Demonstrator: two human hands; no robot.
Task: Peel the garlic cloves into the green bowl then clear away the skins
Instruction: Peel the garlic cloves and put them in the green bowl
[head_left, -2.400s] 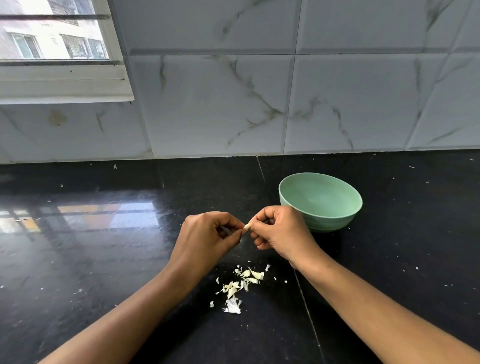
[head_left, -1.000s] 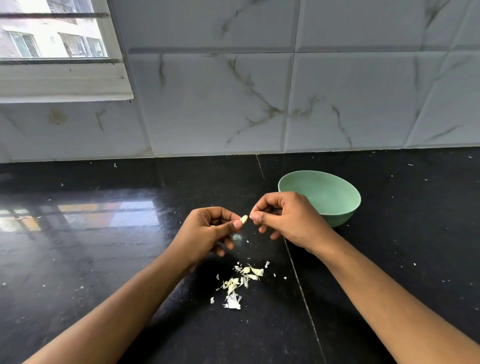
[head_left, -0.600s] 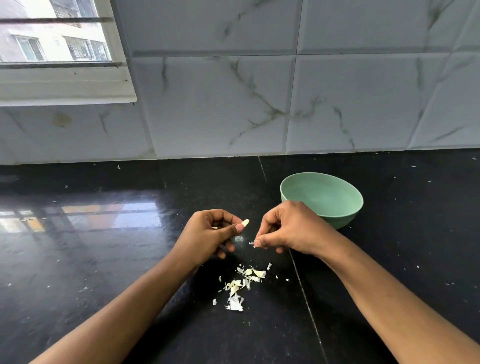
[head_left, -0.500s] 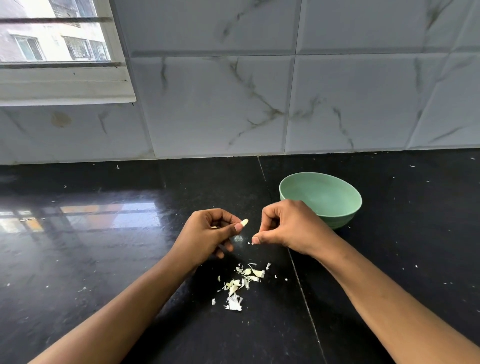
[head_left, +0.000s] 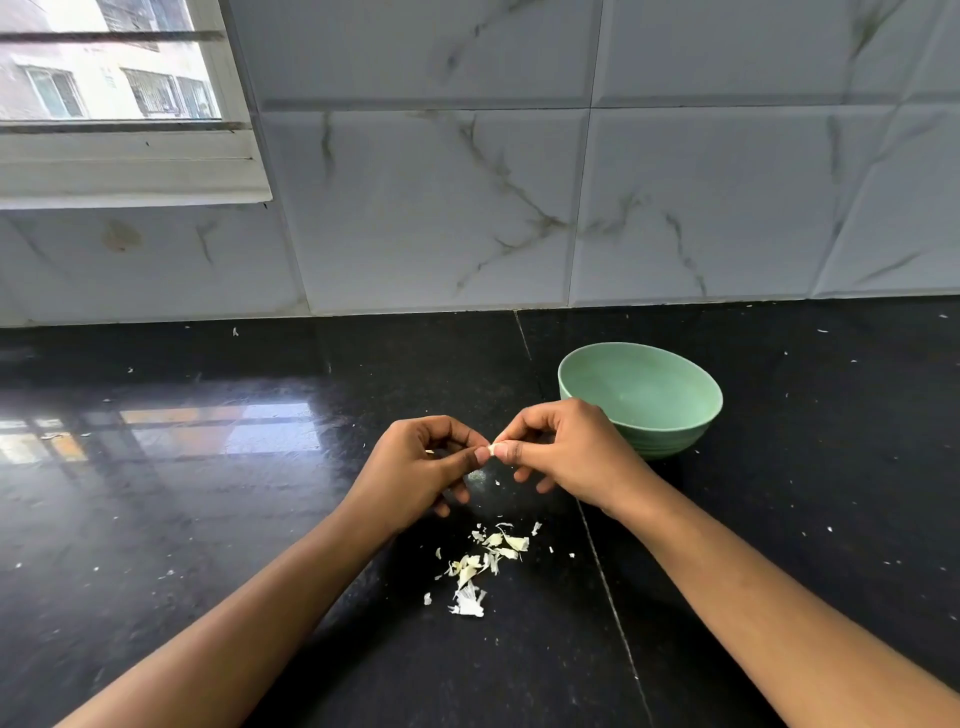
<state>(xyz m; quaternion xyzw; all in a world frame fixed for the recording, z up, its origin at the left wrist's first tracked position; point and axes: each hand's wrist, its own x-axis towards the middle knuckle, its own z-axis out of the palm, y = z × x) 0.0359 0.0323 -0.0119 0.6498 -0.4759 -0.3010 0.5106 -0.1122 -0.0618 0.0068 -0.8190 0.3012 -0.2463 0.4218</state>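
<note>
Returns the right hand (head_left: 566, 452) to the garlic clove (head_left: 491, 448), pinches its tip between thumb and forefinger, keeps the curled fingers of the left hand (head_left: 415, 467) clamped on it above the skins (head_left: 483, 564).

Both hands meet above the middle of the table (head_left: 208, 519), left hand (head_left: 415, 467) and right hand (head_left: 566, 457) fingertip to fingertip, the garlic clove (head_left: 491, 448) pinched between them. The bowl (head_left: 675, 436) sits on the table just behind and to the right of the right hand. The skins (head_left: 483, 566) lie in a loose heap on the table nearer the person, between the two forearms. Behind everything stands the tiled wall (head_left: 441, 208), with the window (head_left: 104, 78) at far left.
</note>
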